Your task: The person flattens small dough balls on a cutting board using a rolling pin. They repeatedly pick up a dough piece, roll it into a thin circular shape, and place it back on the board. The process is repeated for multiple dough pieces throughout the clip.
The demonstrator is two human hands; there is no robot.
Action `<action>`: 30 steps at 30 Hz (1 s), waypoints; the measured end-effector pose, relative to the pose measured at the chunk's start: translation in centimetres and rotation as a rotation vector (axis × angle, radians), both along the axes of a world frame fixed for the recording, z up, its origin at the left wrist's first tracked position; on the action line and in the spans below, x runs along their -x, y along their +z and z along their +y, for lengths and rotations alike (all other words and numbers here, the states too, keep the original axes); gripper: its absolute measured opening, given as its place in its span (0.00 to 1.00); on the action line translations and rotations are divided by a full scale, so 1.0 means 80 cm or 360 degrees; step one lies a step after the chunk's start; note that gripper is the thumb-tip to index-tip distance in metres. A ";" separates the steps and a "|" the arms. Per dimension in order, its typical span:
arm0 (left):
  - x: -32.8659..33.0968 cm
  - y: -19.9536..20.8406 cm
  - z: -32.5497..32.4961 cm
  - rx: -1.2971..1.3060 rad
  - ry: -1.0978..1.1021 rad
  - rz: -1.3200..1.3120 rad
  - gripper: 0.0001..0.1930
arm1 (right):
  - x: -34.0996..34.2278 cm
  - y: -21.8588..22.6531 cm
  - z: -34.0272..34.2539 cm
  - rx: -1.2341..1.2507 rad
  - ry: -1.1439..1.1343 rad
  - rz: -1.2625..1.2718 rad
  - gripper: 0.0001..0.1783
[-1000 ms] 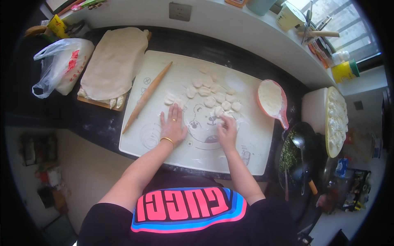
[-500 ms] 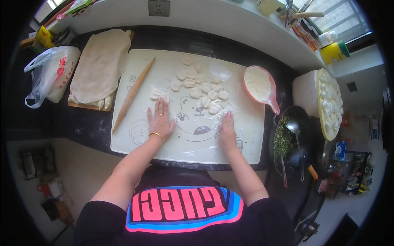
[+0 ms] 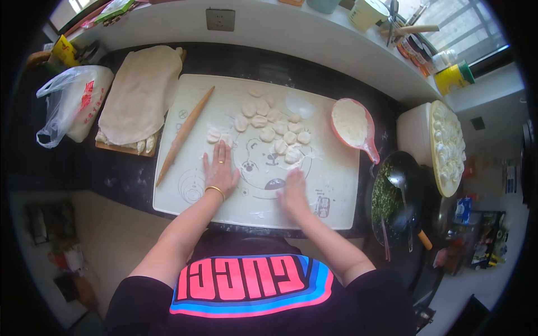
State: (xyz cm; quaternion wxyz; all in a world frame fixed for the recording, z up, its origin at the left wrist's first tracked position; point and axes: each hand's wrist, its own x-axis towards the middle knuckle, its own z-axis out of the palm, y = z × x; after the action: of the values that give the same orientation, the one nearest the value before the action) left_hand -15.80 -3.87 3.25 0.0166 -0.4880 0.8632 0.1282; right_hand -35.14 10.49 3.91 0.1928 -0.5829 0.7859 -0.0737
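Observation:
My left hand (image 3: 221, 171) lies flat on the floured white mat (image 3: 342, 185), fingers stretched. Its fingertips reach the lower edge of small dough pieces (image 3: 214, 135). Slightly blurred, my right hand (image 3: 293, 193) is over the mat's printed bear face, fingers outstretched with nothing seen in them. Beyond it, several flattened rounds of dough (image 3: 267, 134) lie in a loose cluster. A tapered wooden rolling pin (image 3: 185, 134) rests slantwise along the mat's left side.
Left of the mat, a dough sheet (image 3: 140, 92) covers a board beside a flour bag (image 3: 84, 103). At right are a pink-handled bowl of flour (image 3: 350, 122), a dark pan of chopped greens (image 3: 384, 196) with a spoon and chopsticks, and a round tray of dumplings (image 3: 448, 148).
My right hand has moved left across the mat, toward the printed face. My left hand stays by the same dough pieces. The whole view has shifted slightly.

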 end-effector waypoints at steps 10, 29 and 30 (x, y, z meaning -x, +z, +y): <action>-0.002 0.009 -0.002 -0.0082 0.0019 -0.0020 0.41 | 0.030 0.003 -0.202 0.1115 0.0156 -0.0402 0.24; 0.003 0.006 -0.001 -0.0065 0.0021 0.0001 0.42 | 0.134 -0.038 -0.034 0.0701 -0.0273 0.0221 0.29; 0.002 0.006 -0.001 -0.0059 0.0018 0.0009 0.42 | 0.131 -0.034 -0.031 0.0711 -0.0293 0.0159 0.30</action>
State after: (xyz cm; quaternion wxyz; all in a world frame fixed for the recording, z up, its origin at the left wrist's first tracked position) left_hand -15.95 -3.92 3.70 0.0225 -0.4922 0.8579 0.1458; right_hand -45.64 8.04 1.19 0.0124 -0.5399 0.8085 -0.2339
